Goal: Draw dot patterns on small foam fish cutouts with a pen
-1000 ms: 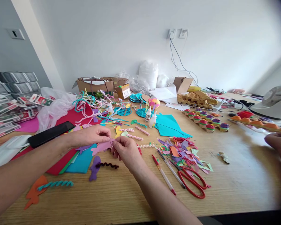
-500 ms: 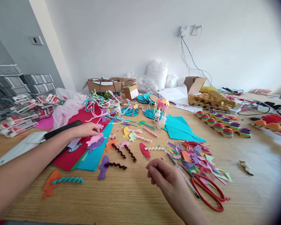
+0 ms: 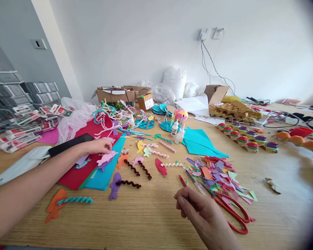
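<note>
My left hand (image 3: 101, 146), reaching over the stacked coloured sheets, pinches a pink paper fish (image 3: 106, 158) just above a purple paper fish (image 3: 103, 167). My right hand (image 3: 198, 208) is curled closed over the front of the table, with nothing visible in its fingers. Beyond its knuckles shows the tip of a thin red stick-like thing (image 3: 182, 180), partly hidden by the hand. Red-handled scissors (image 3: 232, 211) lie right beside it. Between the hands are paper fish with twisted pipe cleaners: a purple one (image 3: 115, 186), a red one (image 3: 161, 167) and an orange one (image 3: 56, 205).
Paper scraps (image 3: 216, 173) are heaped on the right, near a blue-green sheet (image 3: 203, 142). Two glue bottles (image 3: 180, 135) stand mid-table. Painted egg cartons (image 3: 247, 139) sit at the right. Cardboard boxes (image 3: 116, 95) and plastic bags (image 3: 174, 81) line the wall.
My left hand has raised the pink fish slightly and tilted it off the purple one. My right hand has moved right and a little nearer, uncovering the red tip.
</note>
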Demonstrator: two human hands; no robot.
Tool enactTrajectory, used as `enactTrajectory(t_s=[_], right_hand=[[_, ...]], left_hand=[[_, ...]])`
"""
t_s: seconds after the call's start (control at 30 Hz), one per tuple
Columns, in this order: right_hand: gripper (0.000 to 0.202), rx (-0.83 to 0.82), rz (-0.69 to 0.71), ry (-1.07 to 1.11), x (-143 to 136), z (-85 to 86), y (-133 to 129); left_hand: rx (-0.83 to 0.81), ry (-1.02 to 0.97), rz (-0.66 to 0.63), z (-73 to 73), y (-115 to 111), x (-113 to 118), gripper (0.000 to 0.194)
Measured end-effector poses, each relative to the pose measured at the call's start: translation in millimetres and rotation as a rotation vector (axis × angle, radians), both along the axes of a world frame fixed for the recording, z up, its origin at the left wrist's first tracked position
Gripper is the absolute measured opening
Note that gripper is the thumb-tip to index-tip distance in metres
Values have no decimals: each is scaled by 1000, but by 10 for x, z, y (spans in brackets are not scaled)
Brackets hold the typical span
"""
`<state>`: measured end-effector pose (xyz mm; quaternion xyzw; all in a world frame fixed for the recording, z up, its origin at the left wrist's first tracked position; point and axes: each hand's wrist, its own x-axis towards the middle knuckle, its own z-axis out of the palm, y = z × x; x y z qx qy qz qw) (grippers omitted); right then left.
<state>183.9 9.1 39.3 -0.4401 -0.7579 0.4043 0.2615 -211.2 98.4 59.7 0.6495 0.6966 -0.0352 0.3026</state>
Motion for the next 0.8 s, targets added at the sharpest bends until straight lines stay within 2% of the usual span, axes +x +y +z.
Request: enactTrajectory(t_s=[0.13,0.37,0.63,0.8], right_hand=[[27,31,9,-35,8,-6,-6],[28,77,-11,-66,32,3,-18],[28,132,-9,-136,45,-31,-29],[28,173,-25,-150,89,-4,-53]], left_hand=[[-9,-6,24,-8,0,8,28],[29,-27,20,137,-68,-4,25],[-9,139,7,35,-79,102,27],[109,276,11,235,9,-75,29]])
